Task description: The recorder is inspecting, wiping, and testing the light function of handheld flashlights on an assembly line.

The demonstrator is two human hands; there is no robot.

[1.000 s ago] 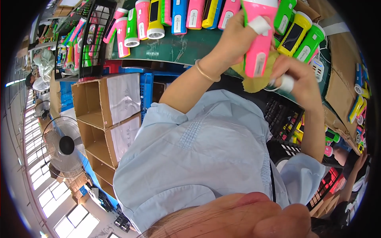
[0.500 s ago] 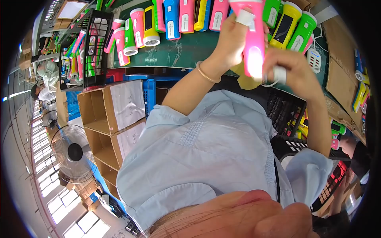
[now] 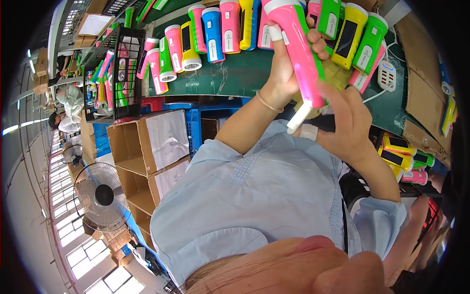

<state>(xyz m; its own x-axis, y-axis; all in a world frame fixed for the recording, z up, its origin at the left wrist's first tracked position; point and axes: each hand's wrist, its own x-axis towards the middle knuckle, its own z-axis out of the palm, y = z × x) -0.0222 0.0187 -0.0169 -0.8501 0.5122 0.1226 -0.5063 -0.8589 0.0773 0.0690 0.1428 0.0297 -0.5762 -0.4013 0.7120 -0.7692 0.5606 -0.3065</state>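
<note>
My left hand [image 3: 284, 68] is wrapped round a pink flashlight [image 3: 296, 46] with a green side strip and white head, held tilted over the bench's near edge. White tape covers its thumb. From the flashlight's lower end sticks a flat white piece [image 3: 299, 116]. Beside that end is my right hand [image 3: 345, 122], fingers apart and partly blurred, its taped thumb close to the white piece's tip. Behind the flashlight lies a crumpled yellowish thing [image 3: 338, 76], mostly covered.
Several coloured flashlights [image 3: 213, 34] stand along the green bench [image 3: 210, 81]. At right are a white multi-port charger [image 3: 387, 76] with a cable and cardboard [image 3: 426, 98]. A black basket [image 3: 115, 73] of flashlights, cardboard compartments [image 3: 129, 142] and a fan [image 3: 104, 195] are at left.
The flashlight's lower end has gone from glowing to unlit, and the white piece now sticks out there. My right hand has moved lower and its fingers have spread. The view has shifted slightly.
</note>
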